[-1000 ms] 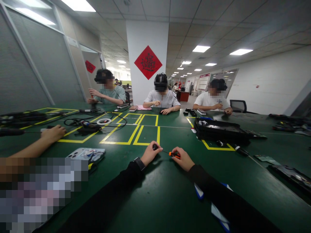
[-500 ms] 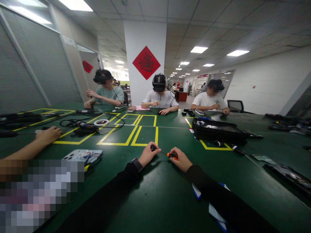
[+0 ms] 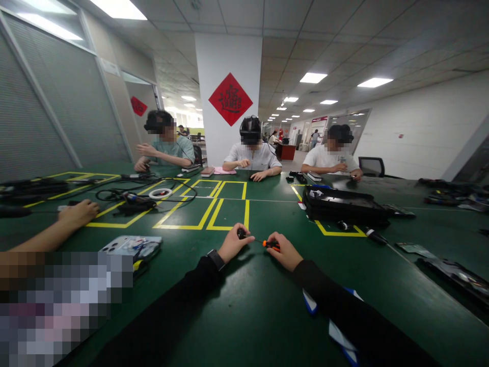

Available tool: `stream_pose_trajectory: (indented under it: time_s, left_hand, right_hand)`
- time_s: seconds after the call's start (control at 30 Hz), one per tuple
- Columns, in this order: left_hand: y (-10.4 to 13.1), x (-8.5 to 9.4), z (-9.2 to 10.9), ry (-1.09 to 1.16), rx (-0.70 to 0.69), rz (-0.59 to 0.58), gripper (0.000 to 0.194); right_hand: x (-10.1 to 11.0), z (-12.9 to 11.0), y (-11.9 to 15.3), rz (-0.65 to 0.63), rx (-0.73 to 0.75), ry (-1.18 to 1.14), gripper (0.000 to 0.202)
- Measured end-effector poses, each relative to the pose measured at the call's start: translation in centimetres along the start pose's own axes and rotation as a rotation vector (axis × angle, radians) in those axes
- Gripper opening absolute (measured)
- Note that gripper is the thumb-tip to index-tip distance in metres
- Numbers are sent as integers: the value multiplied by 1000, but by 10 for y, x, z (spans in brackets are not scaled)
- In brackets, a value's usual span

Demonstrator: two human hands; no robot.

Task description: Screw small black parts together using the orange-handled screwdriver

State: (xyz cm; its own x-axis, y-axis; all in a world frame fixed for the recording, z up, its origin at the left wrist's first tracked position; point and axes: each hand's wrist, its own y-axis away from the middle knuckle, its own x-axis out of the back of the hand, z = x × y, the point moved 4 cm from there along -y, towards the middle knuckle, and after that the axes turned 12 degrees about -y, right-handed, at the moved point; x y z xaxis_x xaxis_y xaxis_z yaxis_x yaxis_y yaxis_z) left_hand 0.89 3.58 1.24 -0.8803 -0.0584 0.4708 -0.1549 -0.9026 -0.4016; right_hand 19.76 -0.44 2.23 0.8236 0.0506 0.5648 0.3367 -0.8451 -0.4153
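My left hand (image 3: 234, 246) pinches a small black part (image 3: 241, 234) just above the green table (image 3: 248, 306). My right hand (image 3: 283, 251) grips an orange-and-black screwdriver (image 3: 270, 244), whose thin shaft points left at the black part. Both hands rest near the middle of the table, a short gap between them. A watch sits on my left wrist. Both my sleeves are black.
A phone (image 3: 132, 246) lies to the left near a neighbour's forearm (image 3: 57, 229). A black tray (image 3: 344, 206) and loose tools stand at the right. Cables and a white ring (image 3: 159, 193) lie on yellow-taped squares. Three people sit across the table.
The view has shifted slightly; my hands keep the same hold on the part and the screwdriver. The person at far left has moved an arm a little.
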Motion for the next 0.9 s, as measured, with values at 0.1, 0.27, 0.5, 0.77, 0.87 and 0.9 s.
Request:
stream_pose_trajectory:
  time_s: [0.1,0.27,0.5,0.77,0.87,0.9]
  left_hand:
    - [0,0,1,0,6,-18,33]
    - [1,0,5,-5,6,-22,32]
    - [1,0,6,4,2,-29,31]
    - [3,1,10,25,5,-21,29]
    - [3,2,10,30,11,-10,28]
    - [3,2,10,31,14,-8,28]
  right_hand:
    - [-1,-1,-1,-10,6,-1,11]
    - [1,-4,-2,-16,45,-7,12]
    - [1,-2,-1,23,57,-32,16]
    - [1,-1,-4,6,46,48,22]
    - [3,-3,-3,23,55,43,13]
    - [3,-3,-3,30,50,39,11]
